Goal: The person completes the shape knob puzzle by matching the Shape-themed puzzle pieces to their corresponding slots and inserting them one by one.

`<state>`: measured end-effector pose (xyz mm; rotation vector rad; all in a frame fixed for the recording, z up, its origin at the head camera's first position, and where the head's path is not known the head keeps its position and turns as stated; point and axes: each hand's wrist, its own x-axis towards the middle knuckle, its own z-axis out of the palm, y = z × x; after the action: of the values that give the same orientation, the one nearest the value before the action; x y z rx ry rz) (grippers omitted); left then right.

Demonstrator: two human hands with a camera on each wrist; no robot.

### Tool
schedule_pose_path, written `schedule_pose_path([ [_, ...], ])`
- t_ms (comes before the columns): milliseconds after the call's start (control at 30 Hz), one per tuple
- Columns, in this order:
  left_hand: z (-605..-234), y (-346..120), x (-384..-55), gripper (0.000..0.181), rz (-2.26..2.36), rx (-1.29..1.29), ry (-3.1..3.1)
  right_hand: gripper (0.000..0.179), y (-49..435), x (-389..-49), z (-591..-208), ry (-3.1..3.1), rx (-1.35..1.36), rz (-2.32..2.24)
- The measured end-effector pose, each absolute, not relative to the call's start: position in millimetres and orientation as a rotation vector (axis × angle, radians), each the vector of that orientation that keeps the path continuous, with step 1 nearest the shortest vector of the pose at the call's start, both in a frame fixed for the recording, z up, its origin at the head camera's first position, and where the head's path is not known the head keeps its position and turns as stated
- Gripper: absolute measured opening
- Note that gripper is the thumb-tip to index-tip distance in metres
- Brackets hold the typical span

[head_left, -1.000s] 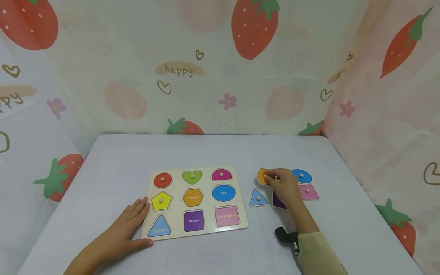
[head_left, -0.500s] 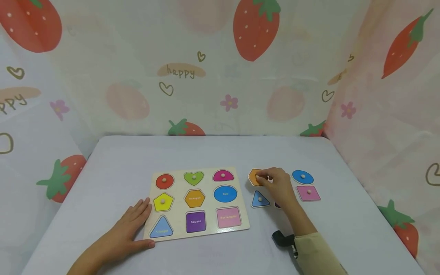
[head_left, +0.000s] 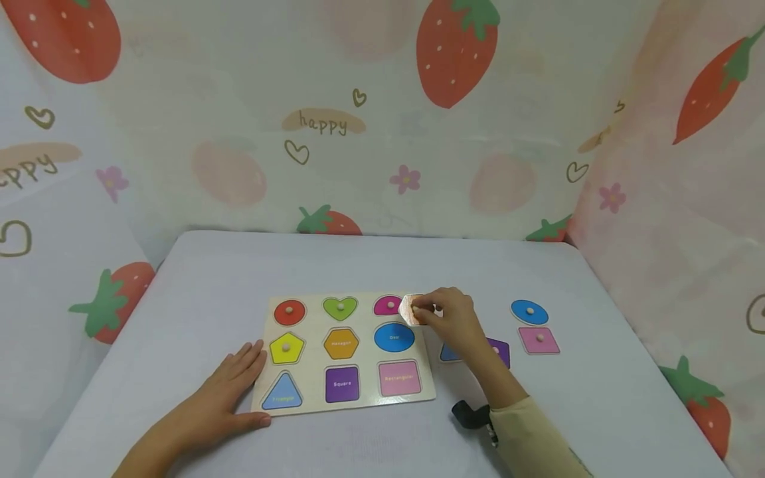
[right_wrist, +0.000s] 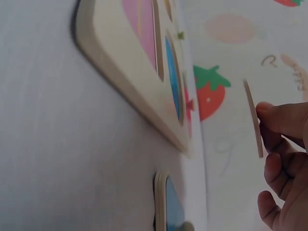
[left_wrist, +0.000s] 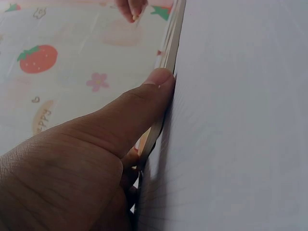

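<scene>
Over by the desk [head_left: 335, 262], I see the right hand [head_left: 452, 320] pinching the hexagon piece [head_left: 406, 316] by its knob, holding it in the air at the board's far right corner, near the magenta half-circle [head_left: 385, 305]. The left hand [head_left: 218, 388] lies with fingers extended at the left edge of the puzzle board [head_left: 367, 393], thumb against its near corner. Right of the board lie a blue triangle piece [head_left: 449, 354], partly hidden, a purple square piece [head_left: 502, 352], a blue oval piece [head_left: 522, 313] and a pink piece [head_left: 530, 341].
</scene>
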<state>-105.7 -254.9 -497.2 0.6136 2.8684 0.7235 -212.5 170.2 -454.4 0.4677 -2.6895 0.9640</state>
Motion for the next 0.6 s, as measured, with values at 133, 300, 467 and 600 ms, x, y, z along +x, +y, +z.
schedule_pose_path([
  [133, -497, -255, -105, 0.112, 0.720, 0.618, 2.866, 0.014, 158, -212, -451, -2.719, 0.492, 0.955],
  [300, -497, -255, -105, 0.113, 0.722, 0.600, 2.849, 0.014, 141, -210, -445, -2.749, 0.510, 0.957],
  [467, -497, -254, -106, 0.114, 0.721, 0.577, 2.830, 0.012, 124, -210, -442, -2.751, 0.589, 0.993],
  [600, -498, -254, -106, 0.115, 0.718, 0.574, 2.829, 0.010, 110, -211, -440, -2.737, 0.678, 0.963],
])
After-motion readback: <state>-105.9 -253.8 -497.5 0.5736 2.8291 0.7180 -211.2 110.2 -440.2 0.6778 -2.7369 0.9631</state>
